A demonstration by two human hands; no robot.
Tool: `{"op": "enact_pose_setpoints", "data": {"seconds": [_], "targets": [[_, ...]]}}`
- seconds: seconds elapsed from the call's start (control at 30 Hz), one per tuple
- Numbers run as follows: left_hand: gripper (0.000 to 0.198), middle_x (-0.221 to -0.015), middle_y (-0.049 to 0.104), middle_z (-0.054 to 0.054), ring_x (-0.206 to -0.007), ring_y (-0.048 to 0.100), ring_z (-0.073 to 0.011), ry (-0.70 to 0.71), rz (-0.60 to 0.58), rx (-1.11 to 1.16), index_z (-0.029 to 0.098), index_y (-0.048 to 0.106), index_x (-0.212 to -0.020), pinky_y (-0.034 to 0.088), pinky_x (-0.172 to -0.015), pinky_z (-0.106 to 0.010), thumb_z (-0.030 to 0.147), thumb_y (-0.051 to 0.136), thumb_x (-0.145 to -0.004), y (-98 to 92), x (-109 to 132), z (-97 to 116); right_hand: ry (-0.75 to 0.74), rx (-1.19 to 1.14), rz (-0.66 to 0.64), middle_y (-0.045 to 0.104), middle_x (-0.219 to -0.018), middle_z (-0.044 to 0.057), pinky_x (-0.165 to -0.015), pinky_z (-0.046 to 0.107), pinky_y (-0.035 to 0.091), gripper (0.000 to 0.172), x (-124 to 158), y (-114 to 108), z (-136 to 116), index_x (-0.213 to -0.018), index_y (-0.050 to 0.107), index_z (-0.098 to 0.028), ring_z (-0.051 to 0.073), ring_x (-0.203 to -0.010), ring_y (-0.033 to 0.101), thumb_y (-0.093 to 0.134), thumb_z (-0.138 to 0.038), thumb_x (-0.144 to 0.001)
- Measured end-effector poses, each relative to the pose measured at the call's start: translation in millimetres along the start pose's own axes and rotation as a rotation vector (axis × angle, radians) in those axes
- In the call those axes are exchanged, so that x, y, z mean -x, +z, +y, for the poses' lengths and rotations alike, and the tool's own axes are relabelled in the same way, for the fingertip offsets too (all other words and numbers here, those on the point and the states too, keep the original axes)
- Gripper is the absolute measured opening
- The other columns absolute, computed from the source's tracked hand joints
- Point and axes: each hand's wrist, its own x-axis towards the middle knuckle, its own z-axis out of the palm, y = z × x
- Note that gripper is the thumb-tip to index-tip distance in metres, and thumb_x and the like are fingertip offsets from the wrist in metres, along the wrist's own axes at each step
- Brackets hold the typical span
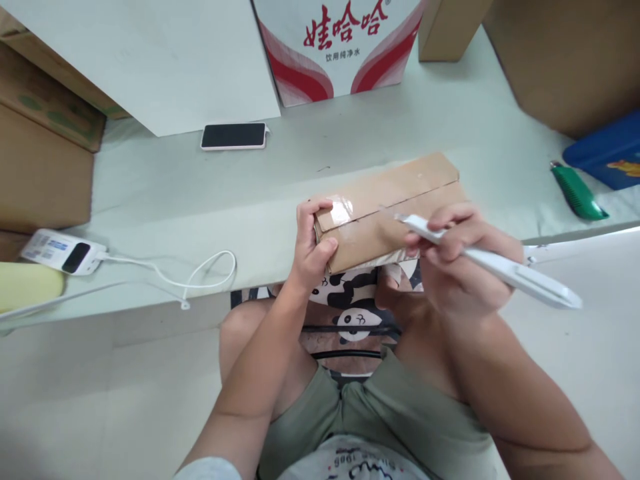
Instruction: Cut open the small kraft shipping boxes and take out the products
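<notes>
A flat brown cardboard box [385, 207] lies on the pale green table surface near its front edge, tilted slightly up to the right. A lengthwise seam runs along its top, and shiny clear tape covers its left end. My left hand [313, 240] grips that left end, thumb on top and fingers round the side. In my right hand [465, 260] is a white utility knife [520, 275], its tip pointing left over the seam. The tip is blurred, so I cannot tell whether it touches the cardboard.
A phone [234, 136] lies behind the box, before a white and red carton [345, 53]. Leftward, a white device [65, 253] trails a cable [165, 270]. A green-handled tool [579, 193] and a blue container [607, 157] stand at right. Brown cartons [43, 160] line the left side.
</notes>
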Motion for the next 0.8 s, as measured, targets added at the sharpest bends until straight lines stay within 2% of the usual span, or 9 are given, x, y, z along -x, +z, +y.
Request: {"op": "enact_pose_setpoints", "data": {"seconds": [0.07, 0.17, 0.3, 0.4, 0.47, 0.53, 0.6, 0.7, 0.8], "targets": [[0.058, -0.124, 0.051, -0.005, -0.115, 0.053, -0.029, -0.003, 0.002, 0.017, 0.036, 0.049, -0.13, 0.049, -0.1, -0.045, 0.07, 0.064, -0.085, -1.8, 0, -1, -0.118, 0.017, 0.163, 0.057, -0.091, 0.001, -0.06, 0.034, 0.06, 0.018, -6, -9, 8, -0.067, 0.056, -0.023, 0.014, -0.069, 0.065, 0.069, -0.022, -0.081], [0.06, -0.119, 0.052, -0.004, -0.108, 0.056, -0.025, 0.004, 0.006, 0.059, 0.039, 0.046, -0.133, 0.051, -0.095, -0.041, 0.071, 0.065, -0.086, -5.7, -2, -7, -0.214, 0.235, 0.299, 0.054, -0.105, 0.003, -0.076, 0.039, 0.06, 0.01, -19, -34, 27, -0.078, 0.06, -0.024, 0.018, -0.084, 0.069, 0.067, -0.019, -0.082], [0.056, -0.116, 0.054, -0.003, -0.1, 0.06, -0.0205, 0.044, 0.025, 0.132, 0.04, 0.047, -0.129, 0.054, -0.084, -0.035, 0.073, 0.063, -0.087, -11.0, -8, -15, -0.141, 0.542, 0.185, 0.054, -0.109, 0.009, -0.101, 0.048, 0.053, 0.012, -40, -81, 70, -0.09, 0.061, -0.024, 0.027, -0.11, 0.064, 0.062, -0.014, -0.083], [0.056, -0.12, 0.055, -0.004, -0.101, 0.061, -0.0206, 0.025, 0.069, 0.124, 0.038, 0.049, -0.124, 0.054, -0.085, -0.035, 0.076, 0.063, -0.085, -13.6, -13, -20, -0.051, 0.713, 0.043, 0.059, -0.108, 0.011, -0.108, 0.056, 0.048, 0.016, -50, -113, 108, -0.095, 0.059, -0.024, 0.031, -0.116, 0.06, 0.063, -0.02, -0.08], [0.056, -0.12, 0.055, -0.004, -0.101, 0.061, -0.0209, 0.002, 0.097, 0.109, 0.036, 0.049, -0.12, 0.053, -0.085, -0.035, 0.074, 0.068, -0.083, -14.5, -17, -24, 0.089, 0.824, -0.065, 0.061, -0.116, 0.015, -0.111, 0.058, 0.046, 0.024, -52, -125, 129, -0.1, 0.059, -0.022, 0.033, -0.121, 0.058, 0.065, -0.022, -0.076], [0.056, -0.119, 0.055, -0.003, -0.1, 0.061, -0.02, 0.008, 0.139, 0.112, 0.035, 0.045, -0.115, 0.052, -0.084, -0.034, 0.069, 0.075, -0.081, -14.9, -21, -29, 0.235, 0.901, -0.134, 0.06, -0.126, 0.019, -0.114, 0.057, 0.044, 0.031, -51, -128, 142, -0.104, 0.06, -0.02, 0.034, -0.125, 0.058, 0.066, -0.019, -0.073], [0.058, -0.117, 0.055, -0.002, -0.098, 0.06, -0.0186, 0.04, 0.192, 0.117, 0.033, 0.042, -0.108, 0.051, -0.084, -0.033, 0.064, 0.081, -0.078, -14.8, -25, -31, 0.309, 0.916, -0.171, 0.058, -0.136, 0.022, -0.118, 0.055, 0.042, 0.033, -50, -122, 147, -0.107, 0.062, -0.017, 0.035, -0.133, 0.054, 0.064, -0.017, -0.074], [0.058, -0.108, 0.054, -0.002, -0.096, 0.058, -0.0185, 0.078, 0.275, 0.026, 0.027, 0.042, -0.092, 0.05, -0.087, -0.034, 0.063, 0.083, -0.074, -13.6, -29, -24, 0.287, 0.829, -0.157, 0.056, -0.145, 0.02, -0.121, 0.054, 0.039, 0.027, -53, -105, 141, -0.109, 0.067, -0.018, 0.035, -0.143, 0.048, 0.061, -0.023, -0.083], [0.053, -0.093, 0.051, -0.002, -0.1, 0.057, -0.0217, 0.114, 0.362, -0.177, 0.022, 0.043, -0.071, 0.049, -0.094, -0.039, 0.059, 0.081, -0.077, -10.9, -29, -6, 0.213, 0.606, -0.106, 0.068, -0.13, 0.014, -0.113, 0.052, 0.048, 0.024, -55, -89, 119, -0.105, 0.071, -0.021, 0.031, -0.127, 0.062, 0.059, -0.035, -0.091]]}}
